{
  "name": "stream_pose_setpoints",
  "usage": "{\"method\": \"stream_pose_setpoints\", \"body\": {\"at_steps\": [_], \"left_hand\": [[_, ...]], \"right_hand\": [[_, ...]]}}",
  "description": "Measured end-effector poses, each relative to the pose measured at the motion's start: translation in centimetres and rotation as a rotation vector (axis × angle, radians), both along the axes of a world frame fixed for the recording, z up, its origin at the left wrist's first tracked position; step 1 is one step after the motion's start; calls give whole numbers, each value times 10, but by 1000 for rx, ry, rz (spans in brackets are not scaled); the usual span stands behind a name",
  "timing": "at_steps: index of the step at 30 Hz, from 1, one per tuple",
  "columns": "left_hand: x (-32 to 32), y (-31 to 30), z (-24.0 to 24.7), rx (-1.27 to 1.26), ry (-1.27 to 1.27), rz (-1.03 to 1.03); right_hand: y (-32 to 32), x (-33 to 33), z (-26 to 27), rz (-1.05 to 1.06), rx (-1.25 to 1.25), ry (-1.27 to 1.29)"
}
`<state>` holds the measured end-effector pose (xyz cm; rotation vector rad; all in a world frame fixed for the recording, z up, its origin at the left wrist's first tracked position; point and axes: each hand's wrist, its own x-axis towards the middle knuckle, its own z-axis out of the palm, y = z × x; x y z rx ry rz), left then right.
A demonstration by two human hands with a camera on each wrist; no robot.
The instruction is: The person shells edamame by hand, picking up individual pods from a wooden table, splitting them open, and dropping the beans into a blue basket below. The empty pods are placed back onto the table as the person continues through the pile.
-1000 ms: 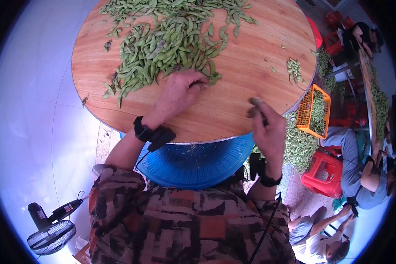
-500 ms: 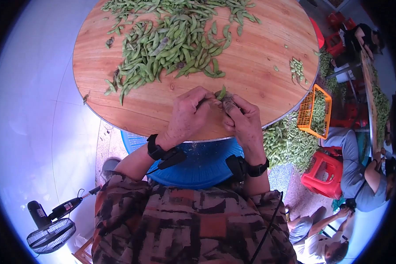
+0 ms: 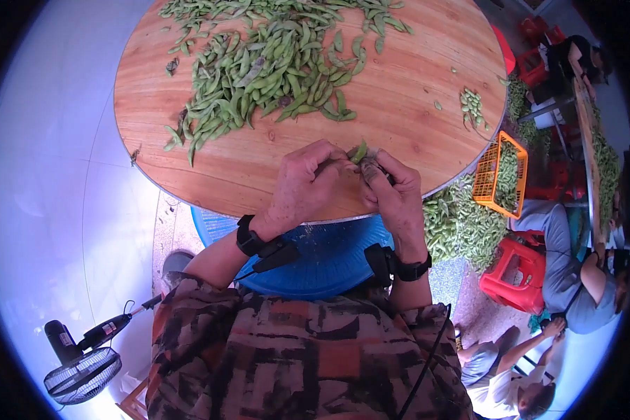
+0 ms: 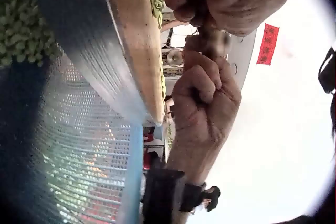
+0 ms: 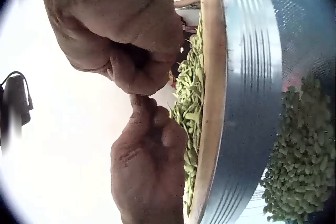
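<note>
Both hands meet above the near edge of the round wooden table. A green pod [image 3: 359,152] shows between their fingertips in the head view. My left hand [image 3: 306,180] pinches at it from one side with curled fingers, and my right hand [image 3: 395,190] grips it from the other. In the right wrist view the fingertips of the left hand [image 5: 149,166] and right hand [image 5: 118,29] touch, and the pod is hidden there. Beyond the hands lies a large heap of green pods [image 3: 259,77] on the table [image 3: 413,91].
Shelled beans [image 3: 471,106] lie near the table's right edge. Under the near edge sits a blue basket [image 3: 308,262], with beans inside [image 5: 302,150]. An orange crate [image 3: 486,175], floor pods [image 3: 462,224] and a red stool [image 3: 514,276] are at right, near other people; a fan [image 3: 84,374] stands lower left.
My left hand has left the heap's edge and my right hand has come in from the right, so they meet around a pod. Over the last half second both have shifted slightly right.
</note>
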<state>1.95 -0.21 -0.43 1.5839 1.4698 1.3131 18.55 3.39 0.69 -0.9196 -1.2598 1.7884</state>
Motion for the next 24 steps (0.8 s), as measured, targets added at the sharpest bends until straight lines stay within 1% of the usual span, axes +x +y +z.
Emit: {"method": "stream_pose_setpoints", "body": {"at_steps": [4,6,7,9,10,12,13,15,19,21,22,24], "left_hand": [[-1,1,0,28,-41,6],[-4,1,6,30,89,-12],[-3,1,3,30,89,-14],[0,1,-4,-57,-171,-43],[0,-1,-2,-58,-173,-44],[-2,-5,5,-475,-638,-172],[-1,-6,4,-475,-638,-172],[3,-8,2,-576,-1132,-246],[-1,-5,2,-627,-1159,-266],[-8,-2,0,-638,-1047,-352],[-5,-1,2,-637,-1047,-353],[0,2,7,-371,-392,-190]], "right_hand": [[-3,2,7,24,-46,39],[-2,5,7,72,13,32],[-3,4,6,70,14,32],[-5,2,3,0,126,-28],[-4,3,0,-1,125,-30],[-1,8,-5,69,-32,99],[1,10,-7,69,-32,98],[4,12,-10,129,-193,287],[0,8,-5,106,-154,234],[-7,5,0,6,-29,35],[-9,4,0,6,-28,34],[-13,2,-1,-39,66,-111]]}}
